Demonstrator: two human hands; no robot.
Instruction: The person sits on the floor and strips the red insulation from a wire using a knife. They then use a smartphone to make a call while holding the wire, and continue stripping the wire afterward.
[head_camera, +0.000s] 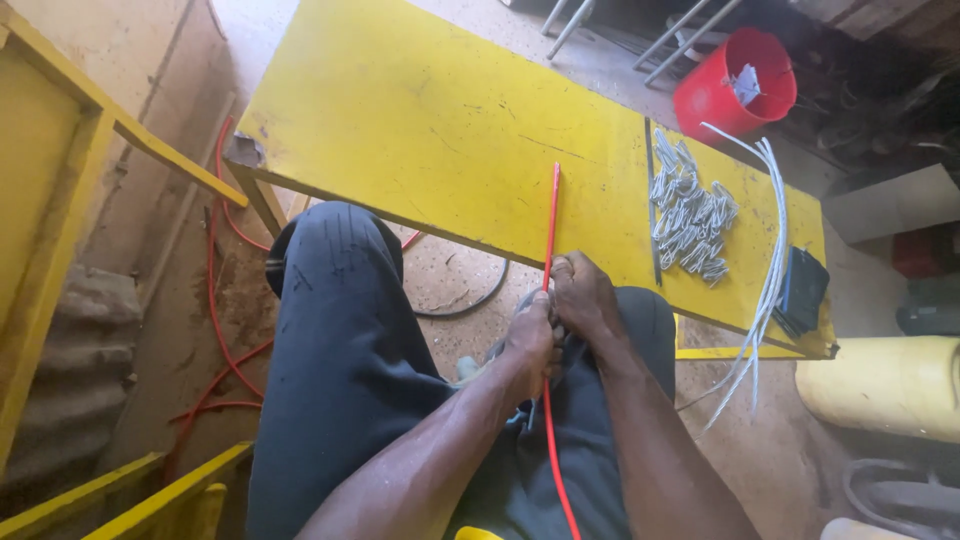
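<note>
Both hands together over the lap, at the near edge of the yellow desk (420, 130). Left hand (528, 345) and right hand (585, 297) each clamped on the red wire (551, 215), which runs from lap up onto the desk. Right of it: pile of grey clips (690, 212), white wires (772, 230), dark flat pack (803, 290). Red bucket (735, 85) far right.

Yellow workbench (420, 120), scuffed, far centre; dusty concrete floor (180, 330); red bucket (735, 85) far right; possibly yellow framing (150, 150) left.
</note>
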